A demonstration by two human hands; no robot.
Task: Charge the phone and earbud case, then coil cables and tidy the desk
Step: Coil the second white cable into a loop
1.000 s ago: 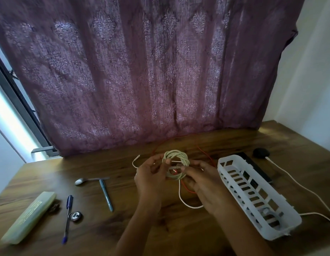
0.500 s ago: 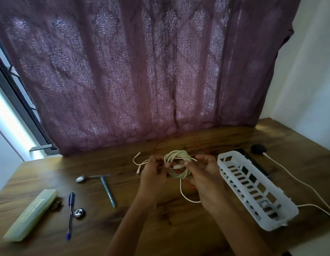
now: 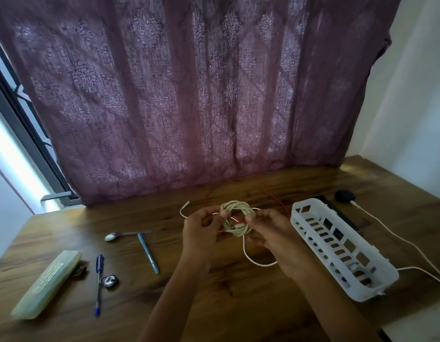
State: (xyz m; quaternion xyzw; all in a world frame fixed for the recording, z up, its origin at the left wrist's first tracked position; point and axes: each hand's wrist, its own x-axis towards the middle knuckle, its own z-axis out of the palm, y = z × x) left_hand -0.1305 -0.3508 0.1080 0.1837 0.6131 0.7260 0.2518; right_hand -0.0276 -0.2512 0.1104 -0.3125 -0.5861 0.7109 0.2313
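Coil of cream cable [image 3: 237, 206] is sitting between two hands: left hand [image 3: 200, 230] is pinching one side, right hand [image 3: 275, 233] the other. One white basket [image 3: 381, 285] is lying beyond the right hand; one spoon [image 3: 113, 236], one blue pen [image 3: 98, 285] and one grey pen [image 3: 148, 253] are lying beyond the left.

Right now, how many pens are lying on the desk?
2. A blue pen lies at the left front, beside the pale case; a grey pen lies nearer the middle, its top end by the spoon. More could be inside the closed case.
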